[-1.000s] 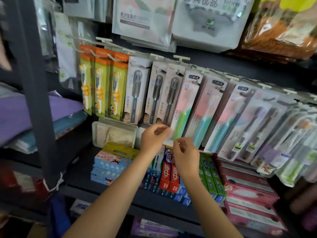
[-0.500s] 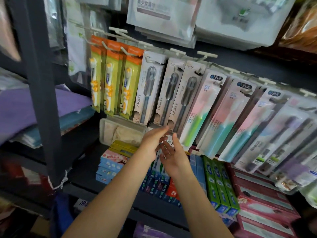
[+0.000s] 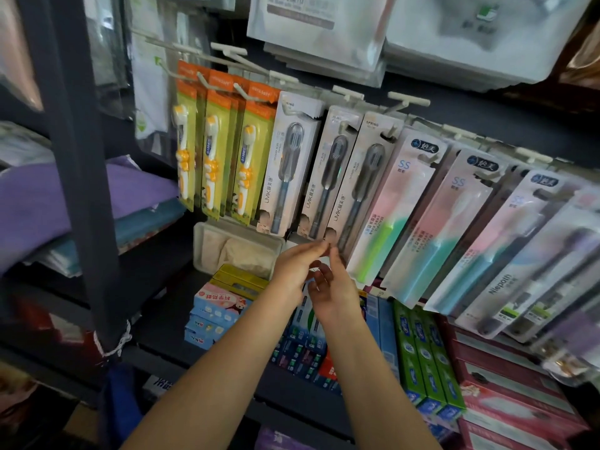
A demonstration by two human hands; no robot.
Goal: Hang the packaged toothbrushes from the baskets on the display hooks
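Hands up at the toothbrush rail. Left hand (image 3: 297, 271) raised under the grey toothbrush packs, fingers (image 3: 319, 246) stretched forward and pressed together, tips touching the bottom corner of the third grey toothbrush pack (image 3: 358, 190). Right hand (image 3: 336, 292) just beside and below, fingers loosely curled, tips near the same pack's lower edge; hard to tell whether anything sits pinched between the two hands. Grey pack hanging from its display hook (image 3: 407, 100), tilted, bottom edge swung toward the left. Two more grey packs (image 3: 292, 164) on the hooks to its left, then three yellow children's toothbrush packs (image 3: 214, 151) toward the left end of the rail. Pink-and-green toothbrush packs (image 3: 394, 206) hanging to the right, slanted. Down on the shelf (image 3: 168, 323) below: white plastic tray (image 3: 237, 248), stacked toothpaste boxes (image 3: 422, 352) and red boxes (image 3: 506, 384) toward the right end. Dark upright post (image 3: 78, 177) at the left.
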